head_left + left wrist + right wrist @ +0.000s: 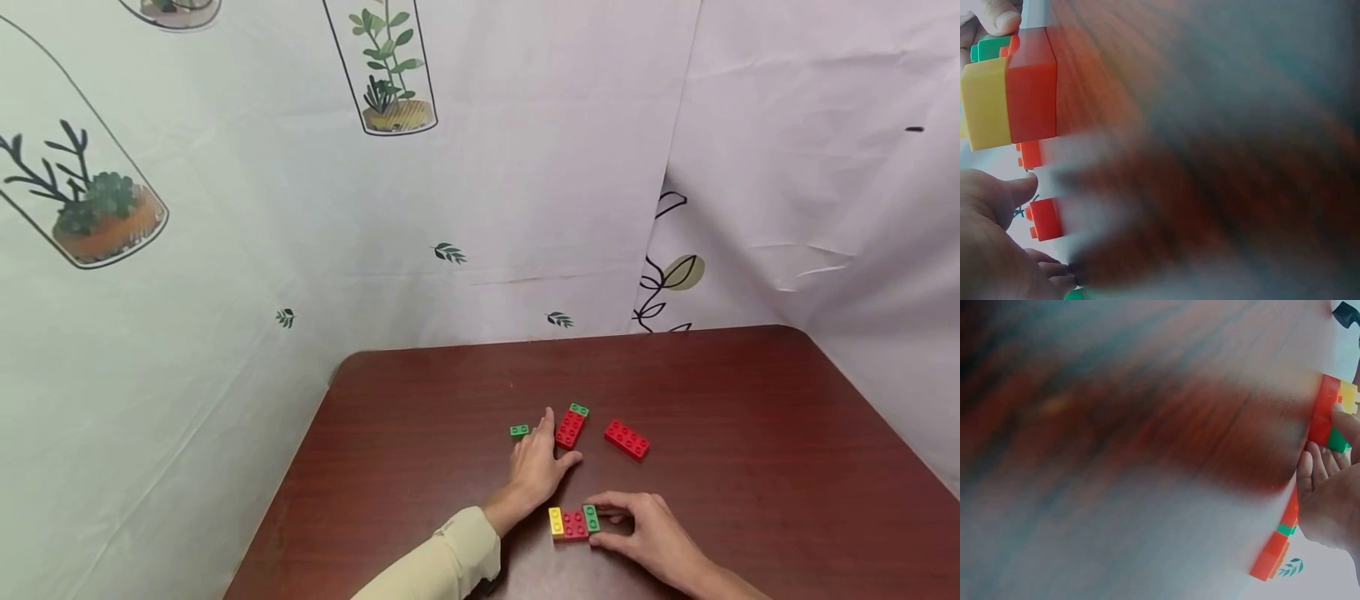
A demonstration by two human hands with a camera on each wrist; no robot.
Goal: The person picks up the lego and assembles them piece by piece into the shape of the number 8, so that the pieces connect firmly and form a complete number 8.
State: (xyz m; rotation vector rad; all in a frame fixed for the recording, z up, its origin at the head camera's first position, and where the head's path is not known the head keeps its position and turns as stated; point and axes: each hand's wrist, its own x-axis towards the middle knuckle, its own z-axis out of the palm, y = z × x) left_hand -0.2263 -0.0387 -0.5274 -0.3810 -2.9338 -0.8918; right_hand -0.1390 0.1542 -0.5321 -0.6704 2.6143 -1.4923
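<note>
Close to the near edge of the table lies a small build: a red brick with a yellow brick on its left end and a green brick on its right end. My right hand pinches the green end between thumb and forefinger. Farther up, my left hand reaches out with fingers extended and thumb spread. It lies beside another red brick, which has a green piece at its far end. A loose green brick is just left of the left fingertips.
To the right of the left hand, a separate red brick lies at an angle on the dark reddish table. A pale fabric backdrop with printed plants hangs behind the table's far edge and along its sides.
</note>
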